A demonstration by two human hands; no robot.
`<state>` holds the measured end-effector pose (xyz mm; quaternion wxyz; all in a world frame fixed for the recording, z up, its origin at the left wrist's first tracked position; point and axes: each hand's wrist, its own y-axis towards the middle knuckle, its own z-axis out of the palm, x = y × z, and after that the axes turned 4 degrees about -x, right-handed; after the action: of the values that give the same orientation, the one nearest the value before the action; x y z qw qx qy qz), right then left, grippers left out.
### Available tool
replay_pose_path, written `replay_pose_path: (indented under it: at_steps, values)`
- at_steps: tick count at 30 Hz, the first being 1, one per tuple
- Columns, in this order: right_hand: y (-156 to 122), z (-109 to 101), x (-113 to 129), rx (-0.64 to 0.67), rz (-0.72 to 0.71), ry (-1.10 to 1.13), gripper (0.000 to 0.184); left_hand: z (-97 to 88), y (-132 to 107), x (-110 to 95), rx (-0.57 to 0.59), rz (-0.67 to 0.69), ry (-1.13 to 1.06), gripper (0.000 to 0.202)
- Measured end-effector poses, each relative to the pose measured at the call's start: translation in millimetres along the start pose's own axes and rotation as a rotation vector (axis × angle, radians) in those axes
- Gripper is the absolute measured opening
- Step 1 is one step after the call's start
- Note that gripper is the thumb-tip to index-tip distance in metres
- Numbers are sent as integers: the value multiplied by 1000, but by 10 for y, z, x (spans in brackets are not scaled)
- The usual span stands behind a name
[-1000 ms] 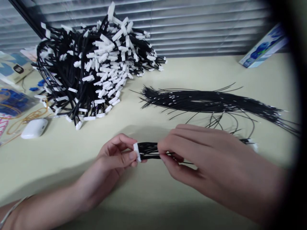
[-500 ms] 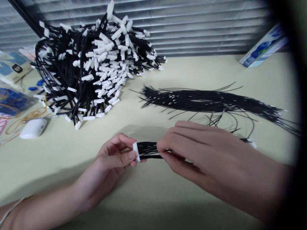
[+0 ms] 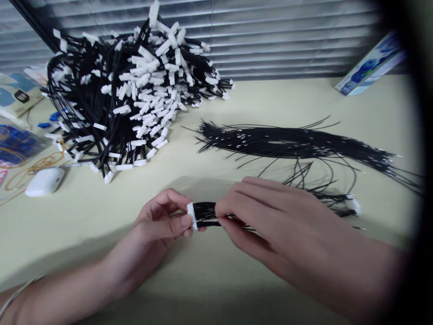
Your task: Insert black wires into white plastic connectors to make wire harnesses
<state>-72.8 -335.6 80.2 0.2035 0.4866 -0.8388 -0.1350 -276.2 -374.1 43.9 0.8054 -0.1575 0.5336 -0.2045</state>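
Observation:
My left hand pinches a white connector between thumb and fingers, just above the pale table. Black wires run out of the connector to the right. My right hand is closed around these wires close to the connector, its fingertips a short way from my left thumb. The wires pass under my right hand and end at a second white connector lying on the table to the right.
A big heap of black cable assemblies with white connectors fills the back left. A loose bundle of bare black wires lies across the middle right. A white mouse and rubber bands lie at left, a blue box at back right.
My right hand has slid left along the wires toward the connector. The far connector and trailing wires have shifted, with more of them showing behind my right hand. My left hand stays put.

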Motion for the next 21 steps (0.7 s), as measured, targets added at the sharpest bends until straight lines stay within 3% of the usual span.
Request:
replay_pose_path:
  at_steps: [21]
  values:
    - [-23, -2, -23, 6, -104, -117, 10, -23, 5, 20, -3, 6, 18, 13]
